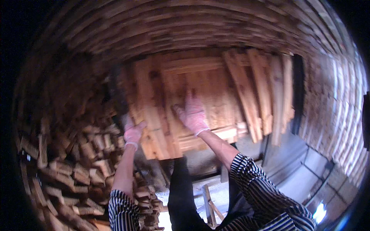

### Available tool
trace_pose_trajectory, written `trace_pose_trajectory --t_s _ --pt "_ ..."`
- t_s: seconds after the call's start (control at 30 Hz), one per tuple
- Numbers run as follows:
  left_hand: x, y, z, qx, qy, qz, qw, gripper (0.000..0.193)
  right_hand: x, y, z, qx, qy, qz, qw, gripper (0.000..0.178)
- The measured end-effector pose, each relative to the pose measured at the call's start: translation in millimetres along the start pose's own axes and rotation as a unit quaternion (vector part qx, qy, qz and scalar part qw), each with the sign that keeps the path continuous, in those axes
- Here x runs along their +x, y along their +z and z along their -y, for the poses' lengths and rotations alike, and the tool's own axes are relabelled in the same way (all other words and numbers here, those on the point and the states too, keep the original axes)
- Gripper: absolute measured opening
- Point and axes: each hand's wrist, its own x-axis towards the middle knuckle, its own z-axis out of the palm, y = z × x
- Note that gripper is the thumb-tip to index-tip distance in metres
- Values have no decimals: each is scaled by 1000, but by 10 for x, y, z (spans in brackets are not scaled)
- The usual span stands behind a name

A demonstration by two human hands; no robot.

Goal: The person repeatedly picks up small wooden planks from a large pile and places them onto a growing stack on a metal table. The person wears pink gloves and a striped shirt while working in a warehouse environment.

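Observation:
Wooden planks (208, 86) lie side by side on a bench in front of me, their ends pointing at me. My right hand (194, 117), in a pink glove with a white cuff, rests on them with fingers stretched and thumb apart. At the left edge of the outermost plank (148, 111) is my left hand (133, 134), gloved alike. Its thumb points toward the plank, and its fingers extend forward along the side, blurred. Several loose planks (246, 98) lie slightly fanned on the right part of the bench.
A large heap of short cut wood pieces (83, 173) fills the left side. Stacked timber (185, 29) rises behind the bench, and another tall stack (327, 104) stands at the right. Dark metal bars (318, 177) cross the lower right. A small wooden frame (209, 204) stands near my legs.

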Motion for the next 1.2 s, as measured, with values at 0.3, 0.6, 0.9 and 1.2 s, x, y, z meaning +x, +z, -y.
trace_pose_trajectory --t_s 0.3,0.6,0.9,1.2 --pt "116 77 -49 -54 31 16 998 84 124 -1135 -2308 -256 115 -211 936 80" --pt "118 -14 -55 -44 50 11 998 83 229 99 -238 -55 -67 -114 990 78" --pt "44 -1 -110 -30 16 18 999 83 239 -748 -2142 -284 69 -285 913 88" --pt "88 2 -97 48 22 11 999 88 171 22 -982 -29 0 -113 993 81"
